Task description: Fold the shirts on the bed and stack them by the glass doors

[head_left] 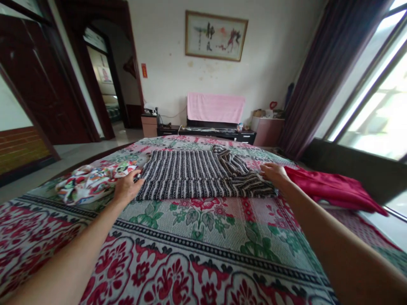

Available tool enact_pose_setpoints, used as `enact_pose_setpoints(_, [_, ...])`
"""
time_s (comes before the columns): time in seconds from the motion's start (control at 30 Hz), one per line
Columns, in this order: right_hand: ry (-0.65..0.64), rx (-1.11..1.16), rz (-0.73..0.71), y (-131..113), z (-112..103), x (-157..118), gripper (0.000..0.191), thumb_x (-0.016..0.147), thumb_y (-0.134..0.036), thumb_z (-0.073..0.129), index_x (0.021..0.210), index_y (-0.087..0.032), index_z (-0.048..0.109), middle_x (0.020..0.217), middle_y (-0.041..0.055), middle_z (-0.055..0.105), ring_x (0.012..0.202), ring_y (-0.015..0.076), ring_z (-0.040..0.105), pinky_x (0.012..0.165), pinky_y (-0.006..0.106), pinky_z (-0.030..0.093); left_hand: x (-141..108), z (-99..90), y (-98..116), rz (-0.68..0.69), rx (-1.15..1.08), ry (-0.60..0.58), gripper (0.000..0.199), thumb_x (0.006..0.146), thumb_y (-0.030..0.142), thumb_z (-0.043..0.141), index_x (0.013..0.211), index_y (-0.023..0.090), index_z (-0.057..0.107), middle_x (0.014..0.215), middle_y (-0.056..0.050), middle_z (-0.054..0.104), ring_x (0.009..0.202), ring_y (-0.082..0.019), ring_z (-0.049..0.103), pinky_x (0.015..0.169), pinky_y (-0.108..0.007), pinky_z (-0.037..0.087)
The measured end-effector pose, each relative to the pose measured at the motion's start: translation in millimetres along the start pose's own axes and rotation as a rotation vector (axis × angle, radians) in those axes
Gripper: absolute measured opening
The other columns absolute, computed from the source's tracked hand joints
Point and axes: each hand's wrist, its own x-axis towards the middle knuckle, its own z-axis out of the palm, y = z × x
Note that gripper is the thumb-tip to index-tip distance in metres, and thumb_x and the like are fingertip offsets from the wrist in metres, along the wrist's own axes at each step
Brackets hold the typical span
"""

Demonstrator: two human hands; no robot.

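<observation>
Striped knit garment point(187, 173) lies folded flat, sleeve section at its right end, on the patterned bedspread point(197, 237), toward the far edge and about midway between the left and right edges. Left hand point(127, 185) nearly closed, thumb and fingers pinching the garment's left end, just beside a bunched multicolor cloth point(85, 184) near the spread's left edge; right hand point(275, 173) partly curled at the sleeve end, grip or mere contact can't tell, with red cloth point(333, 188) by the right edge, past that wrist.
</observation>
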Motion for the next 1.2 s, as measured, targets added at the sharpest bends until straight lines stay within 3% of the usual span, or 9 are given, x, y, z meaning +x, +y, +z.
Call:
enact_pose_setpoints(0.1, [-0.002, 0.089, 0.063, 2.7, -15.6, -9.2, 0.037, 0.078, -0.037, 0.056, 0.105, -0.013, 0.066, 0.097, 0.0109, 0.07, 0.067, 0.0146, 0.067, 0.049, 0.019, 0.047, -4.0, -3.3, 6.2, -0.014, 0.042, 0.003, 0.044, 0.081, 0.037, 0.049, 0.119, 0.021, 0.061, 0.101, -0.008, 0.071, 0.092, -0.024, 0.064, 0.08, -0.03, 0.046])
enact_pose_setpoints(0.2, [-0.095, -0.041, 0.057, 0.4, -29.5, -25.9, 0.034, 0.079, -0.04, 0.056, 0.095, -0.013, 0.07, 0.092, 0.0103, 0.071, 0.07, 0.017, 0.067, 0.055, 0.022, 0.049, -7.6, -8.9, 13.0, -0.038, 0.054, -0.031, 0.046, 0.082, 0.039, 0.047, 0.123, 0.019, 0.058, 0.104, -0.01, 0.07, 0.094, -0.026, 0.063, 0.082, -0.032, 0.045])
enact_pose_setpoints(0.4, [-0.54, -0.122, -0.185, -2.6, -48.9, -55.1, 0.041, 0.074, -0.049, 0.063, 0.103, -0.021, 0.071, 0.104, 0.0052, 0.071, 0.103, 0.0237, 0.062, 0.091, 0.032, 0.048, -9.5, -13.7, 16.4, -0.073, 0.068, -0.07, 0.048, 0.083, 0.042, 0.044, 0.125, 0.021, 0.056, 0.104, -0.01, 0.069, 0.093, -0.026, 0.062, 0.081, -0.032, 0.044])
enact_pose_setpoints(0.5, [-0.676, -0.154, -0.25, 2.6, -58.5, -55.8, 0.046, 0.072, -0.046, 0.065, 0.112, -0.022, 0.068, 0.114, 0.0055, 0.068, 0.109, 0.0247, 0.06, 0.097, 0.035, 0.045, -6.9, -12.4, 14.5, -0.087, 0.107, -0.083, 0.049, 0.083, 0.045, 0.043, 0.125, 0.022, 0.055, 0.096, -0.008, 0.07, 0.088, -0.026, 0.062, 0.078, -0.031, 0.044])
enact_pose_setpoints(0.63, [-0.619, -0.305, -0.328, 8.3, -57.8, -52.4, 0.046, 0.061, -0.025, 0.073, 0.107, -0.02, 0.07, 0.117, 0.005, 0.066, 0.111, 0.0265, 0.058, 0.099, 0.034, 0.044, -6.7, -11.0, 15.2, -0.076, 0.152, -0.082, 0.051, 0.084, 0.048, 0.038, 0.125, 0.022, 0.054, 0.089, -0.007, 0.069, 0.085, -0.027, 0.062, 0.073, -0.031, 0.044])
enact_pose_setpoints(0.7, [-0.563, -0.314, -0.364, 9.2, -51.9, -52.4, 0.039, 0.065, -0.02, 0.068, 0.104, -0.021, 0.071, 0.111, 0.0026, 0.069, 0.106, 0.0243, 0.061, 0.096, 0.032, 0.045, -9.6, -11.6, 16.3, -0.088, 0.188, -0.053, 0.053, 0.085, 0.05, 0.036, 0.128, 0.022, 0.051, 0.09, -0.008, 0.068, 0.083, -0.028, 0.062, 0.071, -0.033, 0.044])
enact_pose_setpoints(0.87, [-0.433, -0.257, -0.361, 12.8, -35.7, -52.9, 0.04, 0.075, -0.023, 0.058, 0.114, -0.019, 0.066, 0.107, 0.0022, 0.07, 0.099, 0.0195, 0.063, 0.088, 0.028, 0.048, -17.1, -15.3, 13.7, -0.041, 0.315, -0.064, 0.068, 0.083, 0.055, 0.036, 0.137, 0.016, 0.038, 0.106, -0.018, 0.065, 0.089, -0.034, 0.061, 0.071, -0.038, 0.045])
enact_pose_setpoints(1.03, [-0.218, -0.474, -0.243, 15.5, -21.4, -51.7, 0.059, 0.067, -0.032, 0.068, 0.123, -0.016, 0.058, 0.112, 0.01, 0.067, 0.101, 0.0241, 0.062, 0.088, 0.032, 0.047, -15.0, -15.6, 14.0, -0.013, 0.387, -0.202, 0.065, 0.084, 0.053, 0.031, 0.136, 0.013, 0.041, 0.11, -0.021, 0.064, 0.096, -0.037, 0.061, 0.075, -0.042, 0.045])
enact_pose_setpoints(1.2, [-0.243, -0.544, -0.189, 3.4, -13.1, -58.2, 0.049, 0.069, -0.025, 0.063, 0.117, -0.015, 0.061, 0.095, 0.0086, 0.07, 0.079, 0.0184, 0.064, 0.068, 0.024, 0.047, -14.2, -12.0, 21.9, 0.012, 0.325, -0.195, 0.053, 0.085, 0.04, 0.034, 0.133, 0.017, 0.045, 0.109, -0.016, 0.066, 0.095, -0.031, 0.062, 0.075, -0.036, 0.045])
